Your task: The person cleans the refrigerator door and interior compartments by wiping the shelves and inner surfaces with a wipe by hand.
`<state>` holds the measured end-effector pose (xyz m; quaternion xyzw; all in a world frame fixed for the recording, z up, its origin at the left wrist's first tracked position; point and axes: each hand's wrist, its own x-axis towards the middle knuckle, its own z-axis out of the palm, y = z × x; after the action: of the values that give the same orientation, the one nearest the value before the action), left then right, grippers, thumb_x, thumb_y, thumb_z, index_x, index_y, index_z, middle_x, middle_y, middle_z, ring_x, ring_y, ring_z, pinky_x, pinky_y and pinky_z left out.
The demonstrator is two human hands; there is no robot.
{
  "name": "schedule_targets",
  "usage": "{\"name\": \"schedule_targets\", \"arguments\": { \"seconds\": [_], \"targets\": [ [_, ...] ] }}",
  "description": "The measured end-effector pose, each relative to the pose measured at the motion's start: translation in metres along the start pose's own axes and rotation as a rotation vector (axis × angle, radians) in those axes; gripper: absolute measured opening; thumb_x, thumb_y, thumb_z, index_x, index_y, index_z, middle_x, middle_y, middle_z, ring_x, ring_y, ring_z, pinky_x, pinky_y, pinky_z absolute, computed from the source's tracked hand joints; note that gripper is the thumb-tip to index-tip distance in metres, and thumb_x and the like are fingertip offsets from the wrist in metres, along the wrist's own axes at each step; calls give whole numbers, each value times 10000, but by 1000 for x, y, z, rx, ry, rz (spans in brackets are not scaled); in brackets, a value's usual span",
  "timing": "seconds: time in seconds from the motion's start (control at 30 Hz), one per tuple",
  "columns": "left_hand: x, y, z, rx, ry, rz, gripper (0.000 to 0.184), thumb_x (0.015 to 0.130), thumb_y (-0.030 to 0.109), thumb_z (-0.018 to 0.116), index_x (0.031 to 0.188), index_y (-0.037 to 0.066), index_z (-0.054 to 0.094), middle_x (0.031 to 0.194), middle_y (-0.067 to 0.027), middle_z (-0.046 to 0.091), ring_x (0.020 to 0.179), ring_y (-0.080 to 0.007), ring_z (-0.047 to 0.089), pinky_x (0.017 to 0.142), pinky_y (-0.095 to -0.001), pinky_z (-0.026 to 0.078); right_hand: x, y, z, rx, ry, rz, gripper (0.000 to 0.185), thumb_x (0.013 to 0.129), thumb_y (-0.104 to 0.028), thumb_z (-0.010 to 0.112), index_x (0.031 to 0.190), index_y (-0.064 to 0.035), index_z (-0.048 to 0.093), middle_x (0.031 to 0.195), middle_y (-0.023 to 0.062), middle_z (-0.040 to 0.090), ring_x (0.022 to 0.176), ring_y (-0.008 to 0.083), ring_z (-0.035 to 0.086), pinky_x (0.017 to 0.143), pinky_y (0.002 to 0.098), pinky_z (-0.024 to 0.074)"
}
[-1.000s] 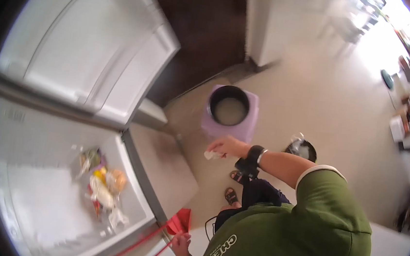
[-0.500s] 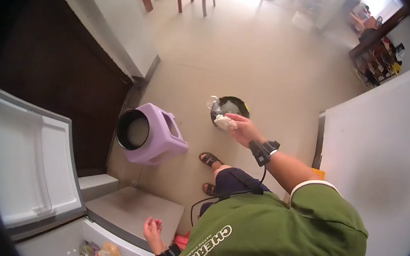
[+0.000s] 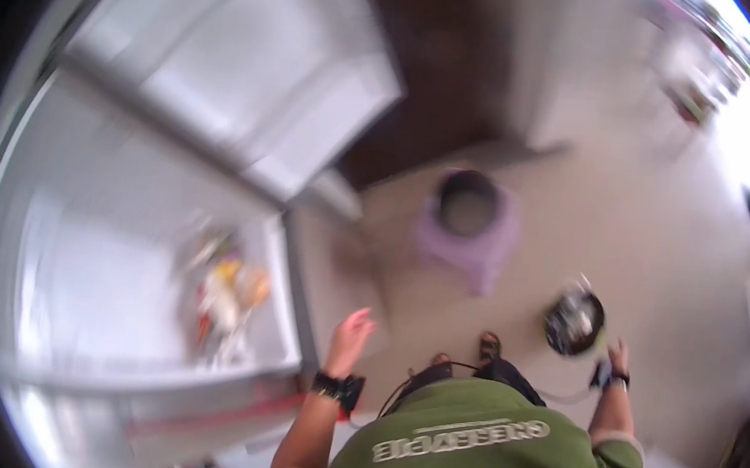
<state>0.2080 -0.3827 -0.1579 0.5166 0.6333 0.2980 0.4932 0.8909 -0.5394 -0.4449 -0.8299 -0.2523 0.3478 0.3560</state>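
My left hand [image 3: 350, 342] is raised in front of the open refrigerator compartment [image 3: 113, 273], fingers apart and holding nothing. Inside the compartment lie bagged foods [image 3: 231, 293], too blurred to name singly. My right hand [image 3: 618, 357] hangs low beside a round black waste bin [image 3: 599, 329] on the floor. Its fingers are slightly blurred but look loosely apart, and I see nothing in them. Crumpled whitish waste [image 3: 580, 319] and clear plastic show inside the bin.
The refrigerator door [image 3: 255, 72] stands open at upper left. A lilac stool [image 3: 480, 257] carries a dark round pot [image 3: 467, 202] with a lighter inside. A dark brown door [image 3: 443, 71] is behind it. My sandaled foot [image 3: 490, 344] is near the bin.
My view has swung left toward the refrigerator. The crumpled white wad that my right hand held over the bin is no longer in it, and that hand has drawn back.
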Motion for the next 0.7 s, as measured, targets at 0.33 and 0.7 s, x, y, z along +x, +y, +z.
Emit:
{"name": "schedule_targets", "arguments": {
  "seconds": [0.33,0.7],
  "targets": [
    [-48,-10,-60,33,919,-77,564,841,148,604,1354,41,396,1095,-164,576,964,-250,581,875,-346,464,91,-129,72,52,-694,65,269,844,-98,560,1056,61,602,706,73,575,573,158,574,475,334,514],
    [25,-70,-155,400,1728,-345,520,759,20,543,1265,-35,436,1129,-277,489,1048,-409,477,934,-456,390,109,-163,141,458,-847,513,285,879,-318,474,1009,-83,570,759,99,578,646,274,575,515,410,488]
  ]
}}
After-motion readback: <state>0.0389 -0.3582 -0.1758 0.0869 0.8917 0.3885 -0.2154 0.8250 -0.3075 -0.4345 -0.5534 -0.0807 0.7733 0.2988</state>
